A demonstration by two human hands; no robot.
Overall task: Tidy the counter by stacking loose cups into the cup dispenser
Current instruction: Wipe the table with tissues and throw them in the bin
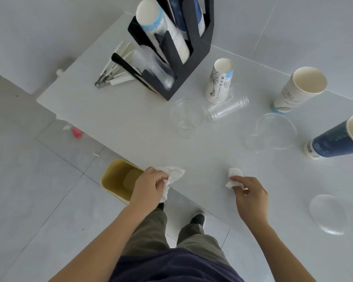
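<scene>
Right now your left hand (151,185) is closed around a crumpled white tissue (172,176) at the near edge of the white counter (130,123), low and centre-left in the frame. Your right hand (251,193) pinches a smaller wad of tissue (233,178) between its fingertips, a little right of centre and pressed to the counter surface.

Up at the top centre stands the black cup dispenser (192,58), with a stack of white paper cups (163,31) leaning in its front slot, a dark blue stack behind it, and clear plastic cups (153,66) nested in the lower slot.

Loose cups sit to the right of the dispenser. A white printed paper cup (219,81) stands just beside it, with a clear plastic cup (226,108) lying on its side at its base and another clear cup (186,117) upright to the left of that. Further right you have a second white paper cup (300,88), a wide clear cup (273,132) below it, and a dark blue paper cup (338,139) at the right edge. A clear lid (327,213) rests on the counter at lower right.

Below the counter edge, beside your left hand, a yellow bin (120,180) sits on the floor.
</scene>
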